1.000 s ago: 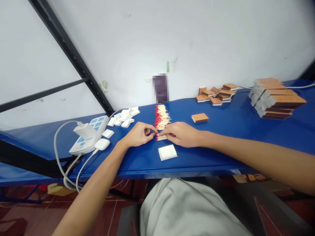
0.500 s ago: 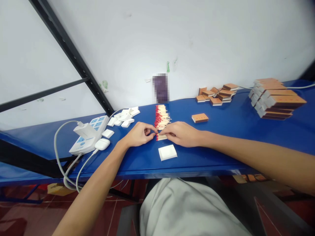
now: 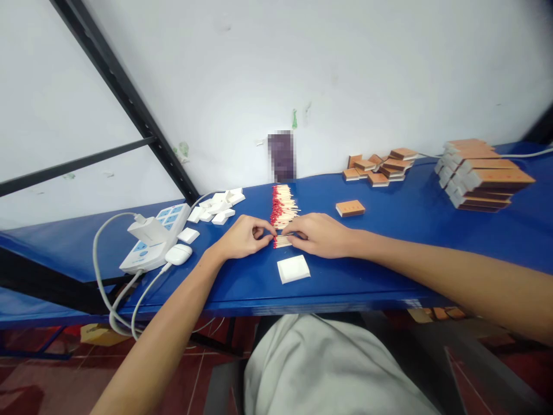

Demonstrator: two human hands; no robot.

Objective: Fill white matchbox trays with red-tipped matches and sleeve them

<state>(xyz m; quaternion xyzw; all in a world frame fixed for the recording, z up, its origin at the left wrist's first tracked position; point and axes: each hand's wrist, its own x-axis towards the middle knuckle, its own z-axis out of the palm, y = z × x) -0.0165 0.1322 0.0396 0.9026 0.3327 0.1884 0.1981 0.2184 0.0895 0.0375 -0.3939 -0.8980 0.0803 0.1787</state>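
A long row of red-tipped matches (image 3: 284, 206) lies on the blue table, heads toward the left. At its near end a small group of matches (image 3: 283, 241) is set slightly apart. My left hand (image 3: 245, 236) is closed in a pinch at the red heads. From the other side, my right hand (image 3: 322, 235) pinches at the wooden ends, its thumb and forefinger over the matches. Exactly which matches the fingertips hold is partly hidden. Just in front of the hands lies a white matchbox tray (image 3: 294, 269).
White trays (image 3: 218, 205) and a power strip (image 3: 151, 248) with a charger, cables and a white earphone case (image 3: 178, 253) are at left. One matchbox (image 3: 350, 208) lies right of the matches. Behind it are a loose heap (image 3: 384, 167) and a stacked block of matchboxes (image 3: 484, 176).
The fingertips of my right hand have shifted slightly to the right along the near matches. My left hand stays almost where it was.
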